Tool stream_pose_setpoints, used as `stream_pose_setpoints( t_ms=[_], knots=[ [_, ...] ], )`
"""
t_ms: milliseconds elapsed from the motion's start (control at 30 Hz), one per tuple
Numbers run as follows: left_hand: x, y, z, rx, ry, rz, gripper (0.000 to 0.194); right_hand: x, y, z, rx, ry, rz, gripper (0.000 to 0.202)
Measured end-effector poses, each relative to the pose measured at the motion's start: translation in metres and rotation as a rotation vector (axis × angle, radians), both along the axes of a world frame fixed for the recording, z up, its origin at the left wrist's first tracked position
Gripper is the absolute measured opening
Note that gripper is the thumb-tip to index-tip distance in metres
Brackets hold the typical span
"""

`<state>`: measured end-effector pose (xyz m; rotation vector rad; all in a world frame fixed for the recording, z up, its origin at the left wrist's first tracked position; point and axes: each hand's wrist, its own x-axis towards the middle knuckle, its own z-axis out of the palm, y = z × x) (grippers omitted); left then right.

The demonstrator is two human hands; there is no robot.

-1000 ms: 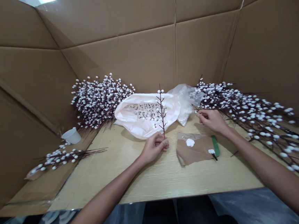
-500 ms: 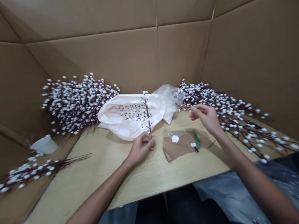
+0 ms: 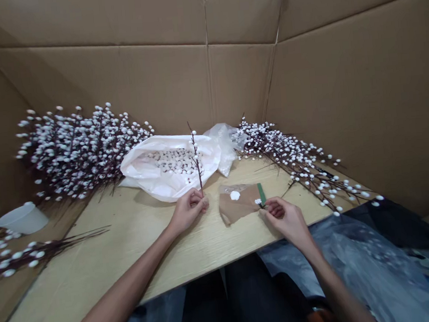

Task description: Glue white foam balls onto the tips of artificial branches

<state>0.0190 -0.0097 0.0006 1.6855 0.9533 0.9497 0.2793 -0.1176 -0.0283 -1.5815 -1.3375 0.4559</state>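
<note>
My left hand (image 3: 187, 211) is closed round the lower end of a thin brown twig (image 3: 199, 170), which stands upright with a few white berries on it. Behind the twig lies an open white plastic bag (image 3: 149, 184) full of loose white berries. My right hand (image 3: 285, 219) pinches a short dark stick (image 3: 262, 205) whose tip is coated in a white paste. That tip rests over a brown sheet (image 3: 241, 210) with a green strip (image 3: 261, 193) along its right edge. A white blob of paste (image 3: 234, 195) sits on the sheet.
A big bundle of white-berry branches (image 3: 81, 147) is at the back left, another bundle (image 3: 284, 147) at the right. A white cup (image 3: 22, 219) and more berry stems (image 3: 23, 258) lie left. Clear plastic (image 3: 224, 142) adjoins the bag. Cardboard walls (image 3: 166, 80) enclose the table.
My right hand has come down from beside the right-hand branches to the paste-tipped stick and taken hold of it. My left hand still holds the twig. The view has turned somewhat right.
</note>
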Motion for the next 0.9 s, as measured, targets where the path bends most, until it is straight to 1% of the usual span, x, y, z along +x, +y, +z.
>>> stream_pose_setpoints(
  t_ms=[167, 367, 500, 567, 767, 833, 900],
  knots=[
    [-0.001, 0.001, 0.000, 0.020, 0.000, 0.007, 0.032, -0.002, 0.004, -0.001, -0.050, -0.026, -0.100, 0.024],
    [-0.002, 0.001, -0.001, 0.046, 0.017, -0.006, 0.031, -0.003, 0.005, -0.001, -0.063, -0.119, -0.121, 0.021],
    [-0.003, 0.002, -0.003, 0.037, 0.019, -0.026, 0.029, -0.004, 0.005, 0.001, -0.055, -0.111, -0.173, 0.020],
    [-0.003, 0.002, -0.004, 0.033, 0.018, -0.035, 0.028, -0.003, 0.007, 0.000, -0.031, -0.049, -0.176, 0.020],
    [-0.003, 0.003, -0.007, 0.030, 0.016, -0.041, 0.025, 0.010, 0.017, -0.010, 0.073, 0.291, -0.114, 0.027],
    [-0.002, 0.003, -0.006, 0.035, 0.020, -0.041, 0.024, 0.015, 0.020, -0.010, 0.080, 0.375, -0.100, 0.031],
    [-0.002, 0.002, -0.005, 0.038, 0.023, -0.039, 0.023, 0.020, 0.022, -0.006, 0.081, 0.469, -0.102, 0.033]
  ],
)
